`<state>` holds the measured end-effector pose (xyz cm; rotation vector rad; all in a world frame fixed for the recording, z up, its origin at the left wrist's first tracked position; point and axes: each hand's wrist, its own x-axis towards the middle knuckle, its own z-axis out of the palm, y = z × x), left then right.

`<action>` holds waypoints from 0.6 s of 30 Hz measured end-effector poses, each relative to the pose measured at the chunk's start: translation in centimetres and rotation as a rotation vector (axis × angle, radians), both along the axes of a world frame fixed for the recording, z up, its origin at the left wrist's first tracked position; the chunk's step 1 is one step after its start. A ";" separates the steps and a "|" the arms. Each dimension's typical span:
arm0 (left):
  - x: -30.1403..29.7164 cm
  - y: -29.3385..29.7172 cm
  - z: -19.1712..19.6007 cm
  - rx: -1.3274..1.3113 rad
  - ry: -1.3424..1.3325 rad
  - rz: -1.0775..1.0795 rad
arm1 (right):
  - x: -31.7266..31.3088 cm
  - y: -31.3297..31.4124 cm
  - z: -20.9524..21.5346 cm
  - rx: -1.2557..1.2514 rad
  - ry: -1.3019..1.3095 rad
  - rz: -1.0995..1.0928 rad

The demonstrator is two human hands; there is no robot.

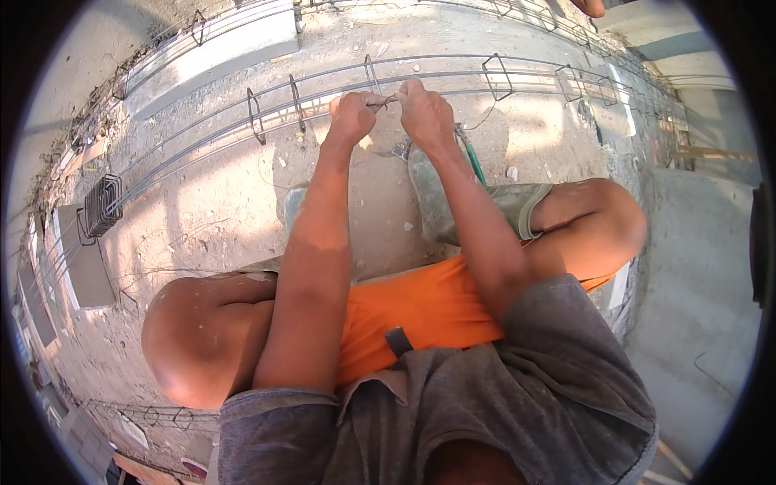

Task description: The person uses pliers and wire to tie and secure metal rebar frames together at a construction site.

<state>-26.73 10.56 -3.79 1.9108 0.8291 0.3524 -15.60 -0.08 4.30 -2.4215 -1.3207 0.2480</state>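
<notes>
Hands, L (352, 117) & R (423, 113), both pinching thin tie wire (381, 102); ribbed steel rebar cage (323, 89).

A dusty, sunlit grey concrete floor (218, 202) carries everything; a long cage of thin steel bars with bent square ties (501, 77) lies across it; a stack of spare dark wire ties (103, 204) sits at left; a pale concrete block (85, 271) lies beside them.
</notes>
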 end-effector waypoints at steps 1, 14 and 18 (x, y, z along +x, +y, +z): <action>0.2 -0.1 0.2 0.003 0.005 0.008 | 0.7 0.2 -0.2 0.024 0.000 -0.045; 0.4 0.3 1.5 -0.114 0.125 0.049 | -7.4 -2.0 -3.1 -0.019 0.981 -0.239; 0.3 1.5 1.6 -0.139 0.062 0.076 | -10.0 -6.1 -0.9 0.082 1.302 -0.220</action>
